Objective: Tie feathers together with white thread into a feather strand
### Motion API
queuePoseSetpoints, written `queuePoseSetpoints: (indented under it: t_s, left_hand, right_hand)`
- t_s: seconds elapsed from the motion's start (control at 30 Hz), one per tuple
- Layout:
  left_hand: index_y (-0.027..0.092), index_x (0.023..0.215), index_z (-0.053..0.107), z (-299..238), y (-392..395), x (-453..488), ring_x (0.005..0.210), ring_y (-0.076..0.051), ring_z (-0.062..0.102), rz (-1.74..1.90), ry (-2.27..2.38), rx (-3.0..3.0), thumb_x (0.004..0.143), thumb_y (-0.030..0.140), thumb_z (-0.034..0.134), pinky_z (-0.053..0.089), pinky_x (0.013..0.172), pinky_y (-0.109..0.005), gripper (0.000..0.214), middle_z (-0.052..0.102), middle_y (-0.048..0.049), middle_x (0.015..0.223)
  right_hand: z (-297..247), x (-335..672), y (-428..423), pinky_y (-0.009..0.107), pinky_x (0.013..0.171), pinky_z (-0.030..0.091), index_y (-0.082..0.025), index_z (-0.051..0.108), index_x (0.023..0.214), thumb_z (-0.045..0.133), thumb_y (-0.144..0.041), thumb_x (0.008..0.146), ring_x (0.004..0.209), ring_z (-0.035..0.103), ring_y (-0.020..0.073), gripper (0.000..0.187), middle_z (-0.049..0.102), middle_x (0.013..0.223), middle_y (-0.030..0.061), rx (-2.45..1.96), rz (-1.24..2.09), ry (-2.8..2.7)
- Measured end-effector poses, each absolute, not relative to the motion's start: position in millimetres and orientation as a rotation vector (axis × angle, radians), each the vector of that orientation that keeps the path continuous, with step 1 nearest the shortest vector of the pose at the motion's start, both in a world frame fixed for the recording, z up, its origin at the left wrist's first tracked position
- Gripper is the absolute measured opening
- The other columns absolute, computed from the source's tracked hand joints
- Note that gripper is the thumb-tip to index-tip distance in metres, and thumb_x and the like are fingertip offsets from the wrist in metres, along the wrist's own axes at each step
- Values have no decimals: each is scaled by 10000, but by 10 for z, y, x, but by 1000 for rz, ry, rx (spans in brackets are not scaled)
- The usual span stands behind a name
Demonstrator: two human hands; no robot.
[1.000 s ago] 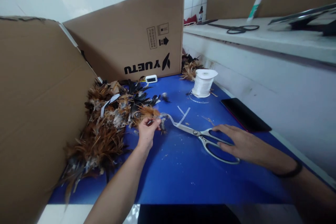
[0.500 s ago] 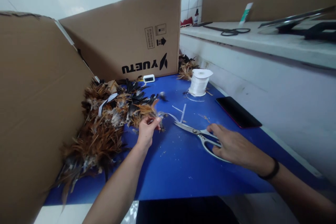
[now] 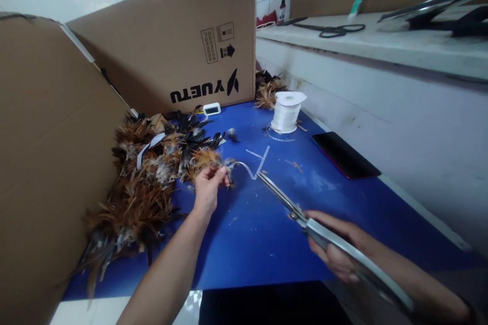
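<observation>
My left hand (image 3: 208, 189) pinches a small bunch of brown feathers (image 3: 204, 160) over the blue table, and a thin white ribbon (image 3: 244, 164) trails from it to the right. My right hand (image 3: 339, 244) is closed around a pair of metal scissors (image 3: 282, 196), turned edge-on so the blades point up and left. Their tips are close to the ribbon's far end; whether they touch it I cannot tell. A large heap of brown and black feathers (image 3: 141, 198) lies left of my left hand, with a white strip (image 3: 149, 149) on it.
A spool of white ribbon (image 3: 285, 117) and a dark phone (image 3: 345, 155) stand on the right. Cardboard boxes (image 3: 152, 45) wall the back and left. A small white digital display (image 3: 211, 109) sits at the back. Black scissors (image 3: 339, 30) lie on the shelf (image 3: 400, 45).
My right hand has turned the scissors edge-on and moved down and right, gripping them closer. The blades have rotated. My left hand keeps its pinch, with the whole view shifted slightly.
</observation>
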State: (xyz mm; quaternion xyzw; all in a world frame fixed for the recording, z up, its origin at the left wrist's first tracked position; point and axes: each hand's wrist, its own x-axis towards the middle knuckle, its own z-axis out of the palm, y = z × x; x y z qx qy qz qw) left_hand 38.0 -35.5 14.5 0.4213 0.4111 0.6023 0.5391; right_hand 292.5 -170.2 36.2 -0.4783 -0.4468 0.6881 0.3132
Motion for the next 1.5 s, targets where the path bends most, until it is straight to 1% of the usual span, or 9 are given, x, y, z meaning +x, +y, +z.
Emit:
queuePoseSetpoints:
  t_s: [0.03, 0.07, 0.17, 0.3, 0.43, 0.63, 1.07, 1.3, 1.5]
  left_hand:
    - [127, 716, 601, 151, -359, 381, 476, -87, 524, 1441, 986, 1024, 632, 318, 748, 450, 473, -218, 256, 590, 10, 577]
    - [125, 710, 604, 159, -364, 383, 479, -89, 525, 1451, 994, 1048, 641, 317, 742, 449, 478, -219, 246, 581, 12, 563]
    - [131, 667, 595, 196, -385, 387, 493, -94, 530, 1482, 997, 1113, 673, 296, 719, 444, 501, -219, 207, 551, 22, 524]
    - [143, 599, 556, 252, -427, 402, 498, -97, 534, 1496, 972, 1146, 683, 272, 709, 441, 507, -220, 217, 529, 32, 501]
    - [146, 610, 573, 272, -470, 417, 486, -103, 528, 1502, 945, 1172, 675, 255, 713, 446, 488, -231, 189, 523, 33, 499]
    - [144, 597, 599, 266, -520, 433, 482, -99, 517, 1482, 951, 1267, 693, 248, 697, 445, 502, -234, 172, 551, 14, 520]
    - [161, 639, 636, 216, -574, 432, 478, -115, 518, 1409, 970, 1392, 696, 264, 695, 427, 488, -249, 131, 573, 6, 528]
    - [158, 574, 597, 201, -574, 427, 448, -103, 499, 1396, 1029, 1465, 698, 272, 695, 401, 481, -234, 195, 549, 16, 488]
    - [157, 564, 595, 201, -573, 425, 449, -103, 497, 1388, 1042, 1494, 699, 279, 694, 396, 486, -232, 207, 548, 11, 480]
  right_hand:
    - [348, 2856, -1718, 202, 410, 299, -253, 449, 1256, 667, -487, 707, 440, 314, 45, 636, 461, 654, -43, -1172, 1904, -1086]
    - [337, 2791, -1726, 201, 413, 289, -250, 463, 1248, 672, -508, 697, 446, 303, 40, 643, 454, 663, -41, -1093, 1951, -1016]
    - [331, 2642, -1720, 201, 459, 303, -247, 509, 1207, 688, -534, 679, 506, 350, 44, 627, 459, 722, -23, -949, 2007, -886]
    - [364, 2530, -1683, 213, 518, 333, -249, 510, 1195, 679, -549, 689, 569, 397, 56, 612, 462, 771, -15, -917, 2046, -827]
    - [404, 2446, -1651, 208, 502, 323, -232, 512, 1159, 671, -565, 686, 545, 383, 51, 601, 452, 739, -27, -955, 2089, -812]
    - [422, 2381, -1583, 182, 458, 303, -225, 512, 1110, 656, -556, 703, 501, 360, 35, 544, 441, 703, -44, -965, 2117, -859]
    - [456, 2361, -1539, 147, 403, 308, -203, 521, 1017, 654, -561, 703, 470, 374, 24, 494, 445, 671, -48, -996, 2060, -858]
    - [395, 2374, -1504, 135, 371, 307, -206, 497, 1037, 622, -563, 733, 434, 356, 14, 486, 442, 663, -55, -987, 2098, -885]
    - [378, 2383, -1480, 128, 347, 299, -196, 493, 973, 590, -556, 768, 416, 329, 13, 425, 419, 637, -62, -941, 2098, -949]
